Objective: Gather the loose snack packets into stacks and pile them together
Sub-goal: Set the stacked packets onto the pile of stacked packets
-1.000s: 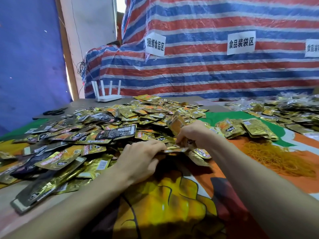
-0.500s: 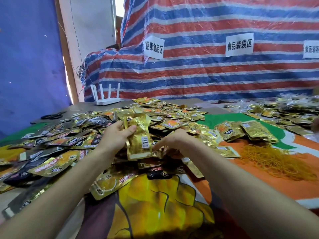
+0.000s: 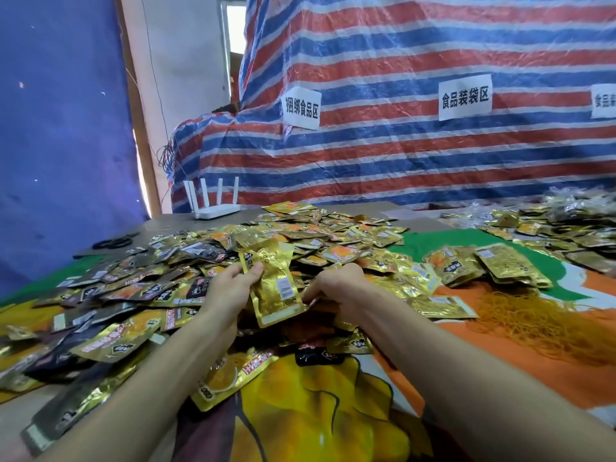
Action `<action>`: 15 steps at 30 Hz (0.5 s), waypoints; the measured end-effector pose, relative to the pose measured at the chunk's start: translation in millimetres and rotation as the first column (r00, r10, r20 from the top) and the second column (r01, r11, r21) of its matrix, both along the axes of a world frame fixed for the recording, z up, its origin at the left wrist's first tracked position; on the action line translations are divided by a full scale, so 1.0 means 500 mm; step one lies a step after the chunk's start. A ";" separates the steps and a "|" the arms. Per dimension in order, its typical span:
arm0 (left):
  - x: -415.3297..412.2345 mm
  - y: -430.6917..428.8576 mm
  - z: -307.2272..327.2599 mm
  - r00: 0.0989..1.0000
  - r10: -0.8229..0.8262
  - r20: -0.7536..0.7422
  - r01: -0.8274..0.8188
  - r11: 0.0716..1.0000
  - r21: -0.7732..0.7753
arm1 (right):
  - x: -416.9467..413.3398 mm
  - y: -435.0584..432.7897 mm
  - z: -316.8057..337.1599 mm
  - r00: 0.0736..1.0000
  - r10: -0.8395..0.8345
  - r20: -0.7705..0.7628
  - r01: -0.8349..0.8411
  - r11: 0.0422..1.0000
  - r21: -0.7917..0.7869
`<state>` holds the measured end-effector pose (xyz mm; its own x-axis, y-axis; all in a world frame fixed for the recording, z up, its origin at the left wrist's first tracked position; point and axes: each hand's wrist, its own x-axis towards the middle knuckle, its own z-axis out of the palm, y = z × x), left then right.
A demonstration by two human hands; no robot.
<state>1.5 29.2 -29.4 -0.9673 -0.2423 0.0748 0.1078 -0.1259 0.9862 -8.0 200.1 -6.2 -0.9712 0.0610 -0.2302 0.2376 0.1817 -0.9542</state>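
A pair of black scissors (image 3: 113, 242) lies at the far left on the grey table edge, and a white router (image 3: 216, 208) stands further right against the striped tarp (image 3: 400, 155). The loose snack packets (image 3: 140, 295) spread in a wide, shallow heap over the left and middle of the printed cloth (image 3: 316, 411). They are flat foil pouches, mostly shiny gold with orange pictures and some dark brown or black. They overlap at every angle, and many show white barcode labels. Over the near middle of the heap the left hand (image 3: 230, 291) grips a held stack (image 3: 273, 285) of gold pouches, raised and tilted, with the thumb pressed on its front and the fingers curled behind. Just right of it the right hand (image 3: 336, 288) curls its fingers down at the stack's lower right edge; whether they pinch anything I cannot tell. Further right, neat stacks (image 3: 493, 265) of gold packets lie on the green patch, with a tangle of orange rubber bands (image 3: 540, 321) just nearer and another heap (image 3: 566, 225) far right.
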 end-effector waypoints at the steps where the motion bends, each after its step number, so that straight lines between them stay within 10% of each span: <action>1: -0.002 -0.005 0.004 1.000 0.016 -0.014 -0.016 0.999 0.040 | 0.002 0.009 0.005 1.000 0.012 0.004 -0.012 1.000 -0.023; 15: 0.008 0.012 0.074 0.980 -0.104 -0.169 0.123 0.987 0.104 | 0.008 0.114 0.085 0.866 -0.240 -0.439 0.140 0.959 -0.248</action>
